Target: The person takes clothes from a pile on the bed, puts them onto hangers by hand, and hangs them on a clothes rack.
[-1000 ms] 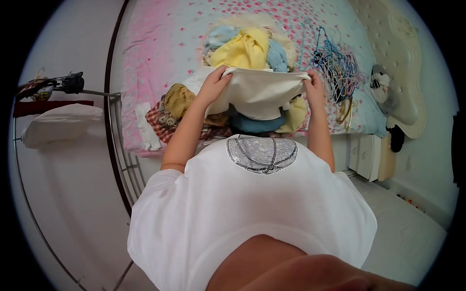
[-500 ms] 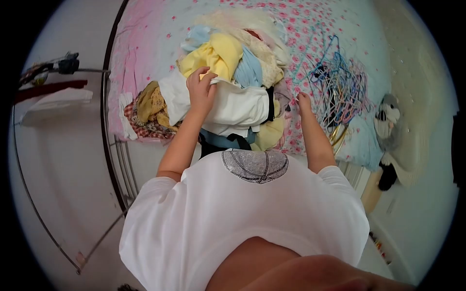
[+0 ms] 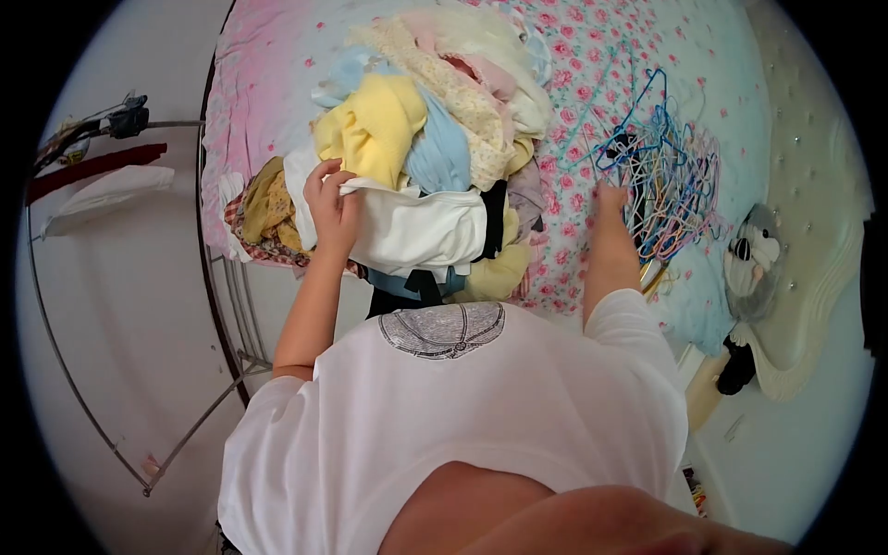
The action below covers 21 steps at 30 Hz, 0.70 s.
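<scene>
My left hand [image 3: 333, 205] is closed at the upper edge of a white garment [image 3: 416, 227], pinching the cloth between thumb and fingers. The garment lies spread across the front of a clothes pile, with a black piece [image 3: 494, 220] at its right end. Just behind it sit a yellow garment [image 3: 375, 129] and a light blue one [image 3: 439, 153]. My right hand [image 3: 610, 197] is at the left edge of a tangled heap of clothes hangers [image 3: 671, 180]. Its fingers are too small and blurred to show whether they grip a hanger.
Cream and pink clothes [image 3: 481, 102] lie at the back of the pile, brown and checked ones [image 3: 268, 208] at its left. All rest on a flowered bedsheet [image 3: 569, 240]. A metal rack [image 3: 185, 435] stands at the left; a grey plush toy [image 3: 754, 259] lies near the headboard [image 3: 805, 250].
My right hand has moved right to the hanger heap. My left hand stays at the white garment's edge. The view has shifted, so the clothes appear farther left.
</scene>
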Motion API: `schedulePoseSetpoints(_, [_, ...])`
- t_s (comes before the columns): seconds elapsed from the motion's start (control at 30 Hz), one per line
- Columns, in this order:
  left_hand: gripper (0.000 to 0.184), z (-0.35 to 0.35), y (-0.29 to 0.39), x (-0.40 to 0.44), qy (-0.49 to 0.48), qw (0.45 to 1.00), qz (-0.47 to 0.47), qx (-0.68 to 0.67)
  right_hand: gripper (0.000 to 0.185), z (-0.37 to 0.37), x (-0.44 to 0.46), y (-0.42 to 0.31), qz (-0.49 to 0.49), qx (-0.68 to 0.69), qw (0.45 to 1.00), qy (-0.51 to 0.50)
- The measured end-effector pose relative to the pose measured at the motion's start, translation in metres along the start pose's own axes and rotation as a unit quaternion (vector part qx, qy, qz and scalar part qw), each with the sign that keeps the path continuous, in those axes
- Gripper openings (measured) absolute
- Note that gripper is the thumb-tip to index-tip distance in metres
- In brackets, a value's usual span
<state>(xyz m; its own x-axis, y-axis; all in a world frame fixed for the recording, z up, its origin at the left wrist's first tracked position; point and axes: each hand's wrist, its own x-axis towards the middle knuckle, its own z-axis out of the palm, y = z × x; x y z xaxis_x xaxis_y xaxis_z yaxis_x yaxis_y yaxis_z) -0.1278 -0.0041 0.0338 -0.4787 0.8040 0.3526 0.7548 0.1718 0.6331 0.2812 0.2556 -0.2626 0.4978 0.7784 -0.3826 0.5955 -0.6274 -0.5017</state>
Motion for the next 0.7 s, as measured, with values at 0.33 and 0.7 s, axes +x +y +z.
schedulePoseSetpoints(0.33, [0.021,0.007,-0.001,0.005,-0.017,1.000,0.009,-0.008,0.061,-0.002,0.055,0.007,0.007,0.219,0.970,-0.101])
schedulePoseSetpoints(0.7, [0.022,0.013,-0.001,0.010,-0.026,1.000,0.004,0.002,0.059,-0.063,-0.007,0.004,0.083,-0.083,0.981,0.153])
